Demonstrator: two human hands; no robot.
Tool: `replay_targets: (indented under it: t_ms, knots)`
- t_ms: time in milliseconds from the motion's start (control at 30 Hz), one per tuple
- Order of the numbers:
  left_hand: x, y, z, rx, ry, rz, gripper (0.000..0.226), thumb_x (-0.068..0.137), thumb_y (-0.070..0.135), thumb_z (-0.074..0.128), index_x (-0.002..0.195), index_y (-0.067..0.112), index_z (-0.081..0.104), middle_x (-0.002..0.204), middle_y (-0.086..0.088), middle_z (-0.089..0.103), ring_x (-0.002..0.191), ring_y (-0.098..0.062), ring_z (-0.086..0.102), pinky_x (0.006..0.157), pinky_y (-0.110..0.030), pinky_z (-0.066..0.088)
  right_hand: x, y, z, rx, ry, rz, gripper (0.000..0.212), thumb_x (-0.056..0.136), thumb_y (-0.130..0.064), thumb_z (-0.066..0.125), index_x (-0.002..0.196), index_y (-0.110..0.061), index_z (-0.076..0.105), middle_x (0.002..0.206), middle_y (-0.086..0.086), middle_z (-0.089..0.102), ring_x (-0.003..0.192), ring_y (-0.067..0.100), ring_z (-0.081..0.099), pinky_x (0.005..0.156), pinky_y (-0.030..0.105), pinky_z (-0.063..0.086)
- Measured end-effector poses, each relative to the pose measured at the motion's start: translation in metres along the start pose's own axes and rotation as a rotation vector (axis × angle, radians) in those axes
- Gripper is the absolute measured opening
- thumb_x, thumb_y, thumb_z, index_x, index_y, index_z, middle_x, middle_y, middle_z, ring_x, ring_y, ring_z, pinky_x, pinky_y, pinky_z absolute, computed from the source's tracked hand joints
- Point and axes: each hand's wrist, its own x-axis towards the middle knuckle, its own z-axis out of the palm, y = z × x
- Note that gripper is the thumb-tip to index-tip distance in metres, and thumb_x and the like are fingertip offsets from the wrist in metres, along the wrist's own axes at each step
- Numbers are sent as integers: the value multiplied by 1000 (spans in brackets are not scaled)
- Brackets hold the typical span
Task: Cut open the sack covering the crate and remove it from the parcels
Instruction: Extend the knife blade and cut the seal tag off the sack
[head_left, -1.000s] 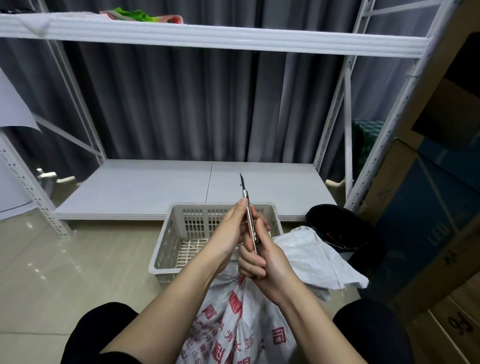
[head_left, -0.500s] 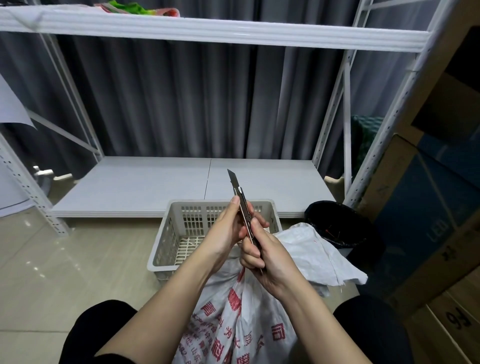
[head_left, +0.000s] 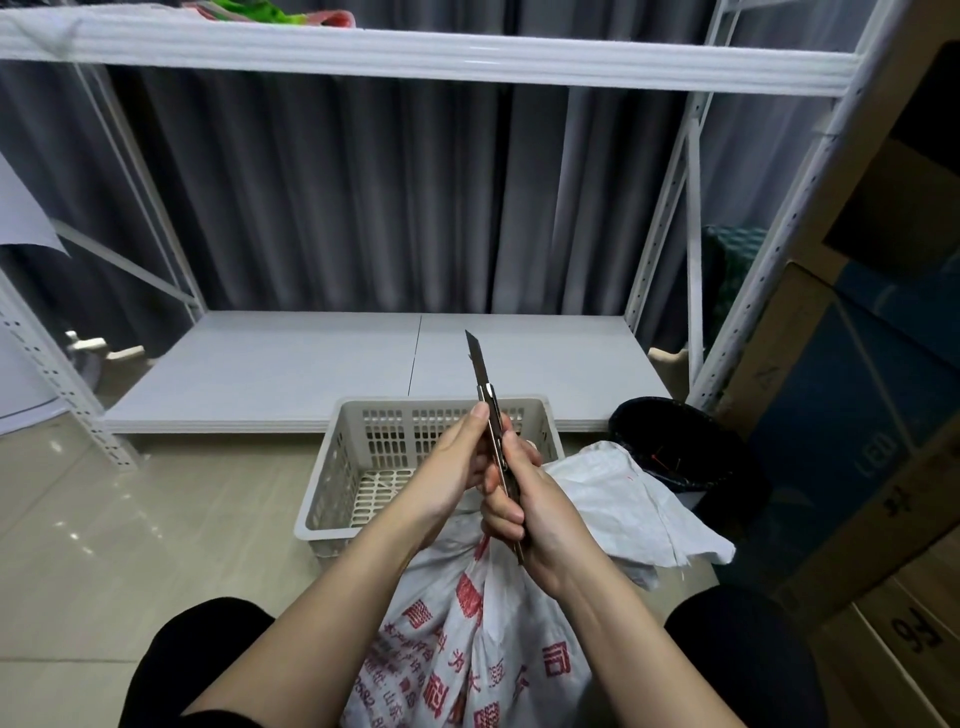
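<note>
Both hands are gripping a utility knife (head_left: 491, 426), blade pointing up and away from the person. Right hand (head_left: 540, 512) is wrapping the handle, fingers curled tight around it. Left hand (head_left: 452, 462) is pressing against the upper handle, thumb lying along the body near the blade end. The sack (head_left: 467, 639), white with red print, is sitting directly below the hands, between the person's knees. The crate (head_left: 358, 467) is standing just beyond the hands on the floor. Black bin (head_left: 685, 447) is sitting beyond and to the right of the right hand.
</note>
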Motion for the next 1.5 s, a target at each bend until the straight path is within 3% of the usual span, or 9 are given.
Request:
replay_targets:
  t_ms: [267,467,633,800,1067,1167,1333,1433,1500]
  knots:
    - [8,-12,4,-235,130,-121,46,102,37,31,87,7,62,78,-12,72,76,-21,70,68,-23,56,2,7,-6,-53,-147,-65,27,102,-21,34,93,-4,53,46,0,38,31,5,28,32,17,19]
    - [-4,-36,-1,-5,186,-148,33,103,23,35,98,10,65,85,-14,68,55,-10,65,55,-20,53,-20,17,-44,-57,-149,64,26,97,-4,40,122,-6,49,68,8,57,48,14,49,46,23,42]
    - [-7,-70,-17,591,319,-69,12,94,22,54,105,24,60,112,4,62,98,-13,60,85,-29,49,-27,14,-84,-326,259,-81,5,93,-6,50,94,-10,52,59,1,42,42,10,33,39,19,26]
    - [3,-92,-1,442,300,-391,35,89,26,55,121,10,57,128,-10,57,118,-24,53,103,-37,42,-6,29,-86,-631,511,-192,22,83,-14,67,89,-17,46,77,-3,51,70,14,50,70,29,42]
    - [21,-89,9,-165,273,-467,44,99,20,27,84,4,64,59,0,72,50,-6,67,46,-13,49,16,54,-82,-927,522,-238,56,73,-24,80,102,-14,34,80,-4,51,67,1,51,55,14,42]
    - [29,-96,5,-144,290,-471,42,92,38,39,93,9,69,99,-7,75,83,-7,70,75,-16,55,21,63,-82,-927,550,-228,61,70,-28,81,105,-17,32,87,-1,54,73,12,55,59,18,43]
    - [20,-82,16,-107,145,-367,46,86,23,43,109,-14,57,103,-21,69,78,-14,69,59,-14,54,25,78,-85,-885,617,-251,62,69,-29,81,105,-16,31,104,4,57,91,23,58,71,28,44]
    - [5,-52,30,-93,-44,-279,40,100,14,25,80,6,59,56,7,70,50,8,63,45,-5,44,24,72,-80,-819,693,-292,55,75,-27,78,105,-15,33,97,1,56,83,22,54,68,29,40]
    - [1,-44,29,30,-67,-227,39,99,5,25,83,9,60,53,11,67,59,6,67,43,-3,42,23,66,-79,-772,724,-297,51,76,-24,76,107,-12,37,90,-1,55,79,21,51,68,30,38]
